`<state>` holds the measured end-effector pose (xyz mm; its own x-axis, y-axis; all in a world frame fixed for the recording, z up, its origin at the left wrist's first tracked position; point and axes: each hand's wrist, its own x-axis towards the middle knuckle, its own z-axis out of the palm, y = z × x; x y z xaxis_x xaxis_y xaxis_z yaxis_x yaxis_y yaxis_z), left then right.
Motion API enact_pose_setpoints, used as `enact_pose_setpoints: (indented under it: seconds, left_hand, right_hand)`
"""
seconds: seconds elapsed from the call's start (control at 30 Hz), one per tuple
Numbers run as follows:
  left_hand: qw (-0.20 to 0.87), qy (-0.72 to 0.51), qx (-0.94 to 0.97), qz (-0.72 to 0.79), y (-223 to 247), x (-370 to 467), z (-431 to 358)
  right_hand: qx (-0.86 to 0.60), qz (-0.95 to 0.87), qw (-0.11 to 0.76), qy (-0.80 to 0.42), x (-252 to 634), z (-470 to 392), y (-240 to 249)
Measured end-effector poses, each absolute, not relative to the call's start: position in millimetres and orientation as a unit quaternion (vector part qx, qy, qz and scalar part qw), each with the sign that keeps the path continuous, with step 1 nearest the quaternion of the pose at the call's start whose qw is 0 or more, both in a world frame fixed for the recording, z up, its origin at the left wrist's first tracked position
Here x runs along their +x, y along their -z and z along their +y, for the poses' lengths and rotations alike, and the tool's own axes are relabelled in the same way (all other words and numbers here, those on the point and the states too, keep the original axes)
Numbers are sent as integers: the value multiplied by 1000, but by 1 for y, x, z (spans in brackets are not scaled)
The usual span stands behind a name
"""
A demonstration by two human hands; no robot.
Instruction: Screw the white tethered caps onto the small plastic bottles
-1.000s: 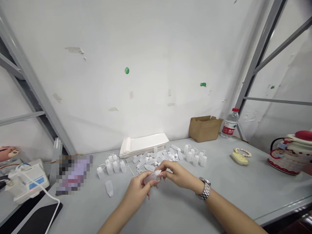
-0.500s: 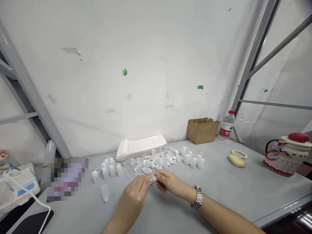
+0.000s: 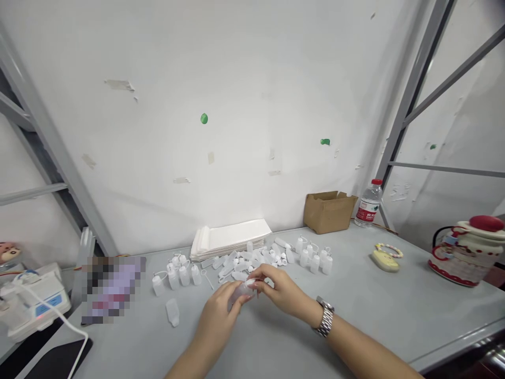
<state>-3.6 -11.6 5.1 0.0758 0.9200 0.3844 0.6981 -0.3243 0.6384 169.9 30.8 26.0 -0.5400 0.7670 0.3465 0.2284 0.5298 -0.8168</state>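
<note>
My left hand point(image 3: 216, 315) is closed around a small translucent squeeze bottle point(image 3: 235, 295), held tilted above the grey table. At its top end sits a white cap point(image 3: 249, 283), pinched by the fingertips of my right hand point(image 3: 281, 290). Part of the bottle is hidden by my left fingers. Just beyond my hands lies a heap of loose bottles and small white caps point(image 3: 252, 259). Capped bottles with loop straps stand upright in two groups, one on the left point(image 3: 184, 275) and one on the right point(image 3: 314, 264). A single flat-lying bottle point(image 3: 172, 312) rests left of my left hand.
Against the wall are a stack of white sheets point(image 3: 232, 237), a cardboard box point(image 3: 329, 213) and a water bottle point(image 3: 366, 206). To the right stand a yellow pouch with a beaded strap point(image 3: 385, 260) and a decorated jug point(image 3: 465, 252). A power strip with cables point(image 3: 37, 300) is at far left.
My left hand has rolled so its thumb and more of the bottle show. The right fingers stay at the cap end, with the hand slightly raised. The view has shifted a little.
</note>
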Motion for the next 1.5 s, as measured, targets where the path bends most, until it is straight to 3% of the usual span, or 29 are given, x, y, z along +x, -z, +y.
enact_pose_setpoints:
  seconds: [0.17, 0.47, 0.6, 0.73, 0.9, 1.03, 1.17, 1.27, 1.5]
  left_hand:
    - [118, -378, 733, 553, -3, -3, -14]
    - [-176, -316, 810, 460, 13, -10, -10]
    - [-221, -303, 816, 440, 12, -10, -10]
    - [-75, -336, 791, 506, 7, -6, -10]
    - [209, -364, 697, 581, -6, -2, -11]
    - [285, -353, 682, 573, -13, 0, -13]
    - [194, -348, 724, 564, -7, -4, -13]
    - [66, -337, 781, 521, 3, -9, -11]
    - [-168, -320, 826, 432, 2, -11, -10]
  right_hand:
    - [-322, -796, 354, -371, 168, 29, -22]
    - [-389, -701, 322, -503, 158, 35, -9]
    - [-376, -679, 274, -567, 158, 40, -9]
    - [-384, -690, 279, -547, 159, 37, -12]
    - [-371, -796, 307, -368, 164, 29, -19]
    - [-343, -847, 292, -283, 168, 27, -23]
    - [-309, -894, 267, -182, 169, 27, -21]
    - [-300, -900, 254, -189, 168, 28, -17]
    - [-311, -768, 258, -497, 163, 30, -13]
